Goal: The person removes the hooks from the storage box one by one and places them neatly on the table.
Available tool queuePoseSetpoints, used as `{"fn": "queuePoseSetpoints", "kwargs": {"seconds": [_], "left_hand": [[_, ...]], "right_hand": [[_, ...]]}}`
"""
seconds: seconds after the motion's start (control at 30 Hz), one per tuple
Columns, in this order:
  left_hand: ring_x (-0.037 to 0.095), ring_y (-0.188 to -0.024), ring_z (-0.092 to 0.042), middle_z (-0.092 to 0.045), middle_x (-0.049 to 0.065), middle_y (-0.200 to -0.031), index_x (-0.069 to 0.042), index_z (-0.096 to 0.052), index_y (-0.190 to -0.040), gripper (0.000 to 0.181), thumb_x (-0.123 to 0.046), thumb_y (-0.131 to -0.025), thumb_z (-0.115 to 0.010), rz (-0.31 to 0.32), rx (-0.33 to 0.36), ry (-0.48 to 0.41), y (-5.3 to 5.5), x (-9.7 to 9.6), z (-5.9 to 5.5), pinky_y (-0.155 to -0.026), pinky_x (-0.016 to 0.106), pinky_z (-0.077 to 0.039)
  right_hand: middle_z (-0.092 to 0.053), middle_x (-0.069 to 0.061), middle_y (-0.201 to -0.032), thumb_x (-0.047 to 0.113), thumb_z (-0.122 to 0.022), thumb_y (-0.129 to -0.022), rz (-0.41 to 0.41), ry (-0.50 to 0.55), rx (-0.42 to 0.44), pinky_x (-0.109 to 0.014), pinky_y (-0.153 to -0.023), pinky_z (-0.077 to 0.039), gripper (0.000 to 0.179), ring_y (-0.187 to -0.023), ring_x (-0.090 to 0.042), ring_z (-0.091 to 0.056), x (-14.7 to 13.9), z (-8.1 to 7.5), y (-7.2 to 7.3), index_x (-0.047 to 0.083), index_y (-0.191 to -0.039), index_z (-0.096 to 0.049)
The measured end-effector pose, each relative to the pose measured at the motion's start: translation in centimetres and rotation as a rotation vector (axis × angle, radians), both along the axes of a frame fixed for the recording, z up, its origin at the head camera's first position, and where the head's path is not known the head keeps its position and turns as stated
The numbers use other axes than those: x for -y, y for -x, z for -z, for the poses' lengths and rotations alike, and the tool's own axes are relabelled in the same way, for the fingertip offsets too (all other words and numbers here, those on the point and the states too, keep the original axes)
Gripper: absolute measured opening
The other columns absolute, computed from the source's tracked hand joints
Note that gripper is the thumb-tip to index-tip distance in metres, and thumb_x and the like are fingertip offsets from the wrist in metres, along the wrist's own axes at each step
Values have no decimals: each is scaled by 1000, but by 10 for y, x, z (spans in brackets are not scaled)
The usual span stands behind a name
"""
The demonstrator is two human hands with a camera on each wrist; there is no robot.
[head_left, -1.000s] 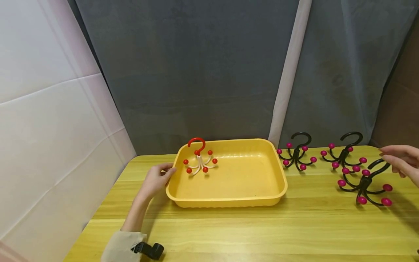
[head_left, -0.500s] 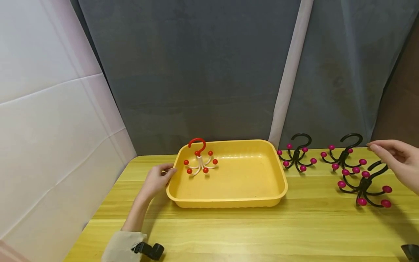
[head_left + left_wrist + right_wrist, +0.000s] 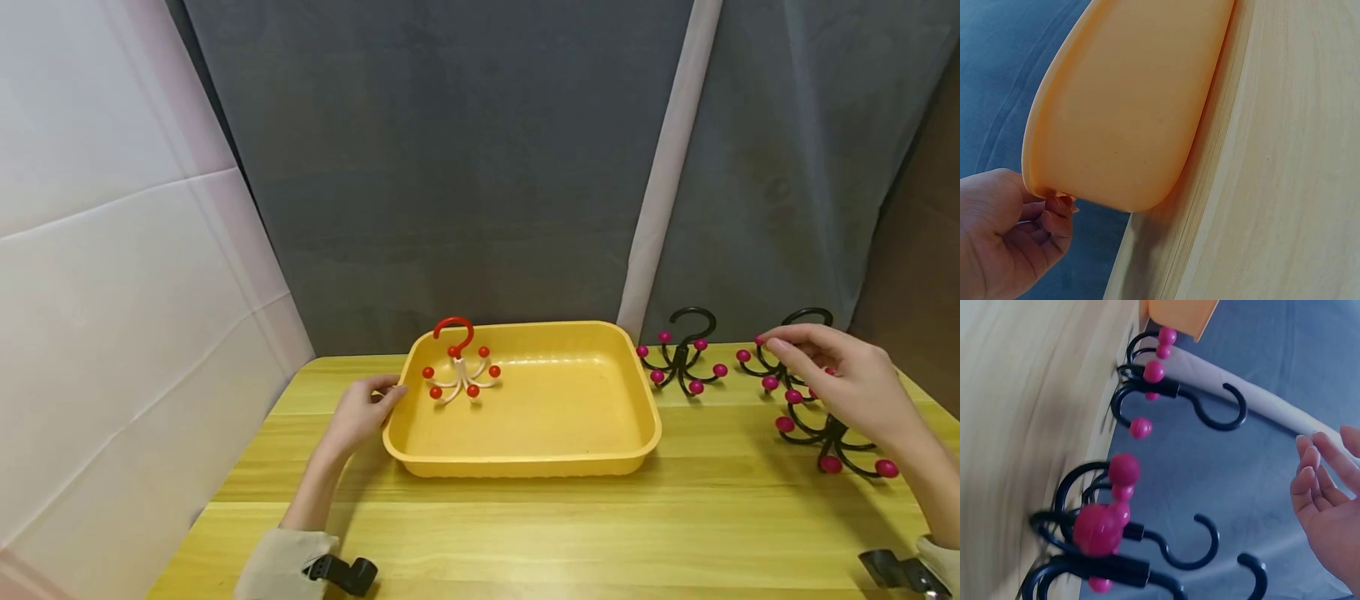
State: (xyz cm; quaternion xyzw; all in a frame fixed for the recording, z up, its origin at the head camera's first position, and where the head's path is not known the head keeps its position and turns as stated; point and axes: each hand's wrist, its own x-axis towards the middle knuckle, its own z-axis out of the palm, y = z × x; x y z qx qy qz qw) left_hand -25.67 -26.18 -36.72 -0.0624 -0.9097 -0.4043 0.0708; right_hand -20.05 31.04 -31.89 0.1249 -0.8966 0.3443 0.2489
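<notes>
Gripping tray rim [image 3: 525, 458], L fingers [image 3: 1055, 224]; blk hangers [image 3: 832, 431] below R fingers [image 3: 804, 336]

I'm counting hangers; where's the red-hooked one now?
In the head view, the red-hooked hanger sits in the left part of the yellow tray, near the left hand.

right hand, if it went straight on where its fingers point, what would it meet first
Probably the curved hook of the pink-tipped black hanger nearest the yellow tray. Depth is unclear, though: the right hand might pass above or in front of it.
</notes>
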Motion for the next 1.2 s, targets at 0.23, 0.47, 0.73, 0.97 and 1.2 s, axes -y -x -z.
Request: {"fn": "queuePoseSetpoints", "kwargs": {"seconds": [0.23, 0.47, 0.73, 0.97, 1.2], "left_hand": [[20, -81, -58, -64, 13, -96, 9, -66, -122, 32, -13, -100, -64, 7, -5, 2, 1, 1, 1, -65, 22, -47], [20, -80, -57, -64, 14, -96, 10, -66, -121, 31, -12, -100, -63, 12, -5, -3, 1, 1, 1, -63, 22, -47], [21, -82, -58, -64, 14, -96, 10, -66, -121, 31, -12, -100, -63, 15, -13, 4, 1, 1, 1, -65, 22, -47], [21, -82, -58, -65, 13, -96, 9, -67, -122, 31, -12, -100, -64, 12, -12, 5, 1, 1, 1, -65, 22, -47], [22, -83, -58, -65, 14, -96, 9, -67, -123, 32, -13, -100, -63, 5, -2, 6, 1, 0, 0, -66, 22, -47]], "right_hand": [[-66, 19, -99, 17, -63, -101, -59, 16, 6, -16, -61, -44, 20, -78, -2, -56, 18, 1, 7, 10, -119, -70], [-66, 12, -98, 19, -62, -102, -116, 26, 28, -20, -58, -48, 23, -75, -6, -59, 37, 3, 15, 10, -122, -68], [-67, 2, -101, 21, -61, -103, -166, 46, 20, -18, -63, -48, 24, -77, -9, -57, 62, 0, 24, 9, -121, -68], [-69, -8, -111, 18, -61, -103, -234, 79, 24, -14, -72, -50, 23, -85, -12, -63, 80, 1, 31, 7, -121, -68], [-69, -9, -108, 16, -62, -102, -285, 98, 40, -16, -72, -51, 23, -84, -9, -64, 102, 3, 39, 5, -121, -67]]}}
